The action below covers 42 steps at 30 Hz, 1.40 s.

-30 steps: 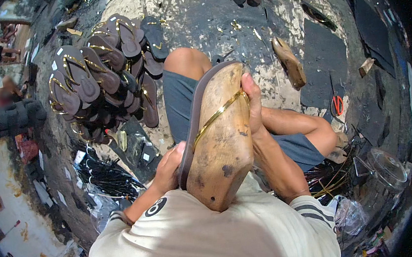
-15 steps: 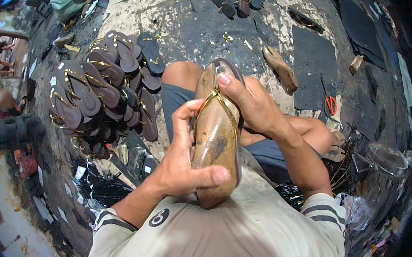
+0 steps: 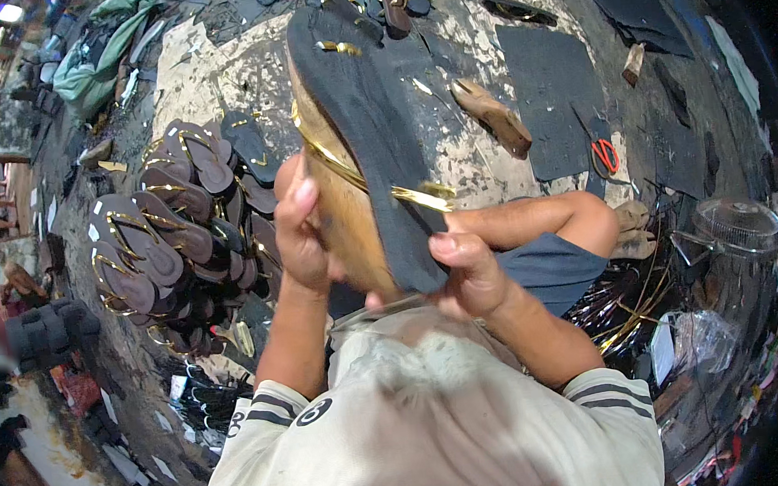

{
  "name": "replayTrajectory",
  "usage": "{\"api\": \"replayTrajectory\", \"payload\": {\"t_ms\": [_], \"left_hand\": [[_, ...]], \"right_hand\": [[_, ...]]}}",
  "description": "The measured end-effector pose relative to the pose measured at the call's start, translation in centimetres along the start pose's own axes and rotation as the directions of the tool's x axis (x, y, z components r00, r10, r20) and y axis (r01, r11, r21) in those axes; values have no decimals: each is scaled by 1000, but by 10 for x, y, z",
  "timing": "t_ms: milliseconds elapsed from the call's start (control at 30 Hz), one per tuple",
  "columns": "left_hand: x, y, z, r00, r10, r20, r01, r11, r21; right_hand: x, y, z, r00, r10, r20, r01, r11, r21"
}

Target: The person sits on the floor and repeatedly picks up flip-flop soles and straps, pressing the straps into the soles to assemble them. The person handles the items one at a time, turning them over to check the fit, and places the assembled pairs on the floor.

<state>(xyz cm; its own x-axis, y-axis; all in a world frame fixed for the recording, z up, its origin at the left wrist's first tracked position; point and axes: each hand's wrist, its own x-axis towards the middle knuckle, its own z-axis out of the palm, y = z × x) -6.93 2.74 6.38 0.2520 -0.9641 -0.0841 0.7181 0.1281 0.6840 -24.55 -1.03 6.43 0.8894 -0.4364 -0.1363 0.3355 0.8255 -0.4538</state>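
Note:
Between my two hands, a dark flip-flop sole (image 3: 366, 123) stands on edge with its underside turned toward me. A wooden shoe last (image 3: 348, 230) lies against its other face. The gold strap (image 3: 335, 166) passes over the last, and loose gold strap ends (image 3: 422, 197) stick out through the underside, with a shorter tuft near the toe. My left hand (image 3: 302, 237) grips the last's left side near the heel, thumb up. My right hand (image 3: 471, 271) closes on the heel end of the sole, its thumb on the underside. Some fingers are hidden behind.
A heap of brown flip-flops with gold straps (image 3: 159, 232) lies at left, and more flip-flops (image 3: 392, 4) lie at the far side. To the right are another wooden last (image 3: 492, 119), a black sheet (image 3: 549, 101), orange-handled scissors (image 3: 604, 158) and a fan (image 3: 737, 226).
The flip-flop and last have been raised, moved away from my chest and turned, so the underside now shows. My right hand has shifted from the toe end to the heel.

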Motion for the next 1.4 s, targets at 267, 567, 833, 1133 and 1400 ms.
{"api": "replayTrajectory", "payload": {"t_ms": [267, 567, 833, 1133, 1400], "left_hand": [[-5, -16, -17, 992, -127, -8, 121, 924, 362], [-10, -15, -15, 996, -30, 82, -34, 724, 689], [-3, -7, -37, 992, -89, 87, 18, 795, 607], [42, 8, -60, 892, 318, -321, -127, 858, 498], [30, 74, -182, 746, 482, -460, 461, 124, 878]], "right_hand": [[24, 4, -42, 971, -215, -108, 147, 886, -440], [37, 16, -54, 919, -385, -84, 240, 716, -656], [48, 20, -54, 919, -349, -183, 169, 768, -618], [78, 12, -35, 887, -458, -53, 188, 464, -865], [75, -59, -178, 833, -448, -325, -312, 104, -944]]}}
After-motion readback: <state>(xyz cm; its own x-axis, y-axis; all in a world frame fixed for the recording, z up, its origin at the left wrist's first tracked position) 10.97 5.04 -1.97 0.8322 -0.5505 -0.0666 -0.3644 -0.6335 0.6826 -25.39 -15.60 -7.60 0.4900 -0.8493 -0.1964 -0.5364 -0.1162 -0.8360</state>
